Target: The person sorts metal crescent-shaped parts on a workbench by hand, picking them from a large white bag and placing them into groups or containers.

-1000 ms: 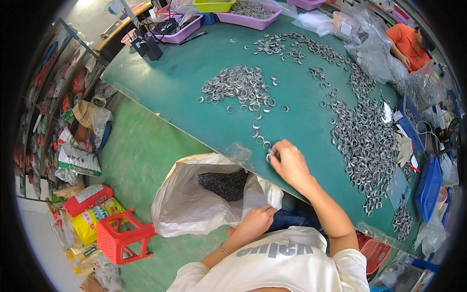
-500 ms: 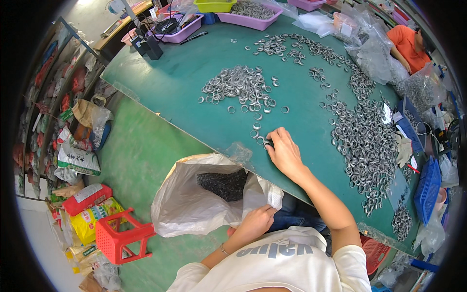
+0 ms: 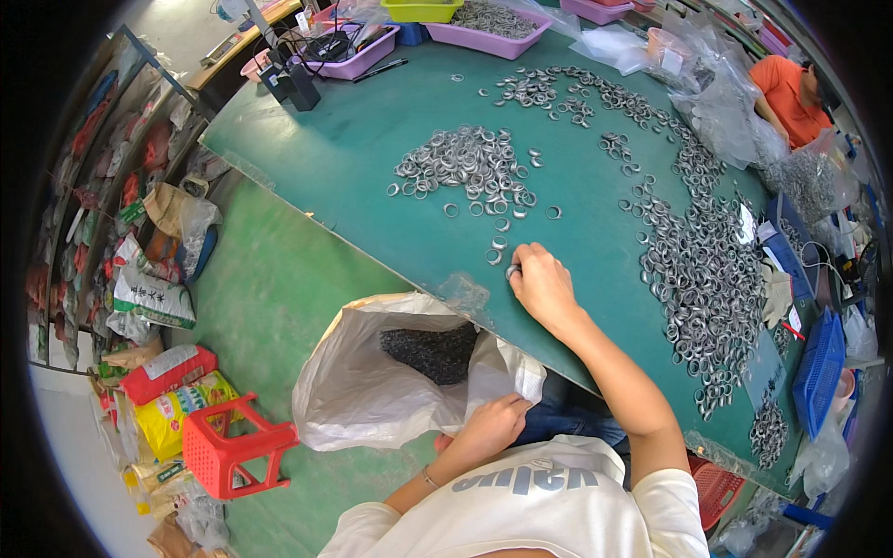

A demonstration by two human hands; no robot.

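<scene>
With bent fingers, my right hand [image 3: 542, 286] pinches a silver metal ring [image 3: 513, 271] at the green table's near edge. Two loose rings [image 3: 494, 256] lie just beyond the fingertips. A larger heap of rings [image 3: 460, 166] sits further back on the table, with a few strays around it. My left hand [image 3: 496, 423] grips the rim of a white woven sack [image 3: 349, 409] below the table edge. The sack gapes open, and a mass of small dark pieces [image 3: 428, 353], too small to make out, shows inside.
A long band of rings [image 3: 698, 270] covers the table's right side. Purple trays [image 3: 498, 37] stand at the far edge, and a blue basket [image 3: 819, 367] at the right. A red stool [image 3: 233, 446] stands on the floor at left. A person in orange [image 3: 791, 98] sits far right.
My right hand's fingers have drawn closer together on a ring, and fewer loose rings show beside them. My left hand keeps its hold on the sack. The whole view has shifted slightly.
</scene>
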